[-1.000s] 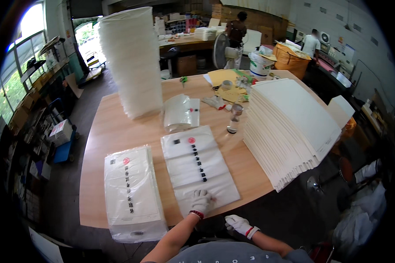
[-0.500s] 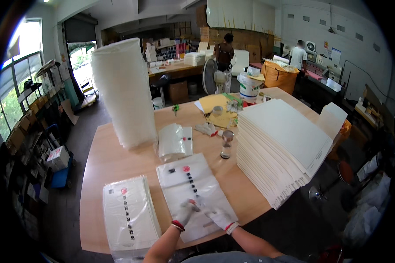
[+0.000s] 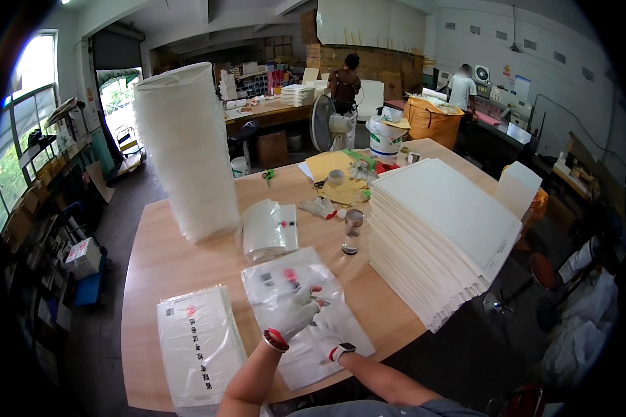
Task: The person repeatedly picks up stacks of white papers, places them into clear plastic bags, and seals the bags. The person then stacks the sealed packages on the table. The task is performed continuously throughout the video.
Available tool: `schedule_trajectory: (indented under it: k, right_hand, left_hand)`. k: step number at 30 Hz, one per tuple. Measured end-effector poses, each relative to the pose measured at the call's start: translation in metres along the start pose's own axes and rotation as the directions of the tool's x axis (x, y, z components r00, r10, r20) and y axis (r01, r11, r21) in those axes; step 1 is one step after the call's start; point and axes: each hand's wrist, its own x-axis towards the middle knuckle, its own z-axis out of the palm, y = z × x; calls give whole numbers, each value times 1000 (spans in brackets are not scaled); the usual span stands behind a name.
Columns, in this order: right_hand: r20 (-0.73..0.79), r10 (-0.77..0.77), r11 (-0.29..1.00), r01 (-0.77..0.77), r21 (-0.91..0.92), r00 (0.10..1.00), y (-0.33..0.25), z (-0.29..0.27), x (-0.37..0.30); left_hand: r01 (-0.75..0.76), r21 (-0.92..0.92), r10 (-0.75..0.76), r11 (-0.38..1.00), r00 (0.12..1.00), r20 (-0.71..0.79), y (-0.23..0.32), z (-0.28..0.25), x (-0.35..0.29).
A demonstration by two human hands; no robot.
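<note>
A white plastic bag (image 3: 351, 333) with dark lettering and a red round mark lies flat before me on the table. My left hand (image 3: 293, 311), in a white glove with bare fingertips, is over the middle of this bag, fingers stretched and apart, covering part of the lettering. Close by on the right is my right hand (image 3: 325, 335), also gloved; its fingers blend into the white plastic, so their pose is unclear. To the left lies a stack of printed clear bags (image 3: 198, 347). Beyond my hands sits a smaller folded bundle of plastic bags (image 3: 268, 229).
A tall white plastic roll (image 3: 184, 153) stands back left. A high stack of white card sheets (image 3: 445, 215) fills the right side. Between them are a glass (image 3: 352, 233), a glove (image 3: 318, 207), yellow paper (image 3: 327, 165) and green scissors (image 3: 268, 176). Two people work farther off.
My left hand has moved forward over the bag's lettering, away from my right hand, and its fingers have spread. The right hand stays low on the bag. The view has shifted slightly.
</note>
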Motion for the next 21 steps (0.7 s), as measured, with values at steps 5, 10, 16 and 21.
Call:
schedule_trajectory:
  k: [5, 10, 16, 21]
  right_hand:
    - [139, -132, 929, 74, 362, 981, -4, -76, -61]
    - [-403, -282, 946, 322, 33, 870, -26, -277, -157]
    - [-585, -231, 862, -115, -494, 778, 18, -414, -178]
    - [-442, -322, 843, 42, -536, 837, 47, -437, -168]
  left_hand:
    - [-63, 455, 69, 888, 998, 4, -3, 29, -15]
    - [-301, 825, 586, 479, 809, -46, -8, 29, -39]
    - [-454, 748, 661, 484, 750, 27, 38, 48, -54]
    - [-615, 503, 597, 607, 771, 222, 60, 70, -71]
